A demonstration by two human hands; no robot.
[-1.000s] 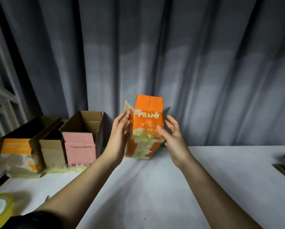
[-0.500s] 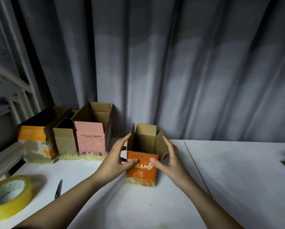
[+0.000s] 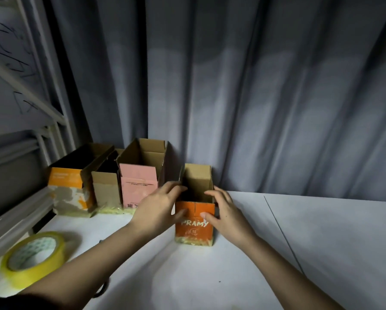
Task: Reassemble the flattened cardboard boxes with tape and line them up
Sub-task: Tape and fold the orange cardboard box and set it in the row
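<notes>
- Both hands, left hand (image 3: 159, 210) and right hand (image 3: 226, 212), clasp the upright orange box (image 3: 195, 229) on the white table (image 3: 321, 242), thumbs on its front.
- The pink box (image 3: 139, 186), a brown box (image 3: 106, 190) and another orange carton (image 3: 68, 189) stand just left.
- A yellow tape roll (image 3: 34, 257) lies near the left forearm.

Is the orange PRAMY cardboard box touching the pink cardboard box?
Apart. The head view shows white table between the orange PRAMY cardboard box and the pink cardboard box.
</notes>
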